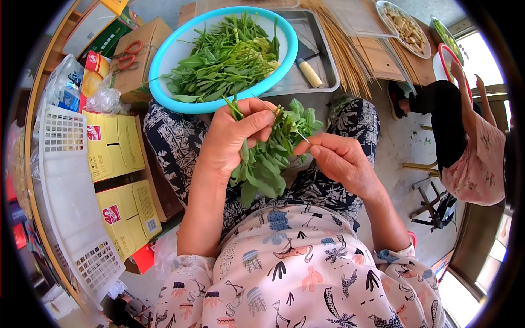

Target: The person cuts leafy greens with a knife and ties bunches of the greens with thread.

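Observation:
My left hand [236, 134] is closed around a bunch of leafy greens [276, 156] above my lap, with a few stems poking up past the fingers. From the right, my right hand [342, 159] pinches the end of a thin skewer [304, 138]. The skewer runs into the bunch, and what looks like its other end shows near my left thumb. Just beyond my hands is a blue-rimmed basin [158, 71], heaped with loose greens [224, 65].
A metal tray [328, 76] holds a small pale cylinder [310, 73]. Many bamboo skewers [342, 46] lie beside it. Red scissors [130, 53] rest on a cardboard box [156, 35]. A plate of food pieces [404, 30] stands back right, near another person [476, 147].

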`<action>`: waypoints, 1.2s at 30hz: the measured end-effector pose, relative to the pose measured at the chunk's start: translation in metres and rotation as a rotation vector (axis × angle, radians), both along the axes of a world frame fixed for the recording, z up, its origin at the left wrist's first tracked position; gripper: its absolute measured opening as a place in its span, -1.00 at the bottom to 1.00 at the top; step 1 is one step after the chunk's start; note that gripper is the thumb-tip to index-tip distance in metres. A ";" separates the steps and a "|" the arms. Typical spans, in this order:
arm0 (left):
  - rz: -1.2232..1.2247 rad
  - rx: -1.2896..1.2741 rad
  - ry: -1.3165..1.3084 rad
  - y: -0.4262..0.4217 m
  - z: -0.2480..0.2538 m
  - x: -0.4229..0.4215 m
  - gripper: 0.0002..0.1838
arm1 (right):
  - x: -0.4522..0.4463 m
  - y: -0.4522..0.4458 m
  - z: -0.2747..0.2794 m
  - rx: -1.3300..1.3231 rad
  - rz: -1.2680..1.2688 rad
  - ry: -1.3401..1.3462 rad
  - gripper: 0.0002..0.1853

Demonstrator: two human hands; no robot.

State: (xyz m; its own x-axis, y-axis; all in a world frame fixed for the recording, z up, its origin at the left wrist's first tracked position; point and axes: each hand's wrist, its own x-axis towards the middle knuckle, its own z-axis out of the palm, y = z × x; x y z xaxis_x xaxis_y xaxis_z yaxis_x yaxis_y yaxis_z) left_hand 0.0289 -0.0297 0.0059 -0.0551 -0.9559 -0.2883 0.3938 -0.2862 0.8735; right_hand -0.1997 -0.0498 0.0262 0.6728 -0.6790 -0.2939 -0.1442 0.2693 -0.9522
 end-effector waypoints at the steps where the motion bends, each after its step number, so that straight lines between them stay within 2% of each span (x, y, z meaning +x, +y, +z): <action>1: -0.002 0.000 0.001 0.000 -0.001 -0.001 -0.81 | 0.000 -0.001 0.000 0.004 -0.003 0.006 -0.75; 6: 0.111 -0.121 -0.204 -0.002 -0.003 -0.015 -0.83 | 0.002 -0.002 -0.004 0.026 -0.031 0.008 -0.76; 7: 0.111 -0.122 -0.205 -0.002 -0.006 -0.014 -0.83 | 0.003 -0.002 -0.005 -0.011 -0.068 0.011 -0.76; 9: 0.174 -0.165 -0.377 -0.004 -0.012 -0.013 -0.81 | 0.002 -0.003 -0.012 -0.048 -0.107 0.014 -0.76; 10: 0.176 -0.093 -0.395 -0.003 -0.012 -0.009 -0.78 | -0.001 -0.003 -0.017 -0.029 -0.215 -0.033 -0.75; 11: 0.176 -0.092 -0.395 -0.005 -0.015 -0.009 -0.78 | -0.004 -0.004 -0.020 -0.010 -0.323 -0.080 -0.75; 14: 0.398 -0.164 -0.173 -0.010 -0.029 -0.012 -0.77 | -0.003 -0.003 -0.027 -0.028 -0.456 -0.161 -0.75; 15: 0.397 -0.165 -0.171 -0.010 -0.029 -0.013 -0.77 | -0.001 -0.002 -0.029 -0.035 -0.529 -0.202 -0.74; 19: 0.053 -0.132 -0.336 -0.005 -0.015 -0.028 -0.77 | 0.018 0.006 -0.026 -0.027 -0.591 -0.207 -0.83; 21: -0.002 -0.112 -0.353 -0.004 -0.015 -0.034 -0.78 | 0.020 0.002 -0.025 -0.019 -0.610 -0.270 -0.84; 25: -0.004 -0.072 -0.422 -0.003 -0.019 -0.031 -0.80 | 0.019 -0.005 -0.016 -0.130 -0.727 -0.301 -0.83; 27: -0.006 -0.038 -0.522 -0.002 -0.018 -0.035 -0.81 | 0.024 0.000 -0.012 -0.133 -0.560 -0.216 -0.81; 29: -0.020 -0.072 -0.578 -0.002 -0.020 -0.040 -0.82 | 0.031 0.004 -0.016 -0.143 -0.485 -0.243 -0.78; 31: -0.032 -0.105 -0.637 -0.002 -0.026 -0.045 -0.82 | 0.040 0.004 -0.011 -0.127 -0.466 -0.315 -0.80; 33: 0.028 -0.347 -0.804 -0.002 -0.032 -0.049 -0.77 | 0.041 0.002 -0.017 -0.157 -0.469 -0.263 -0.82; 36: -0.024 -0.274 -0.806 0.000 -0.023 -0.051 -0.72 | 0.042 0.000 -0.022 -0.198 -0.479 -0.214 -0.86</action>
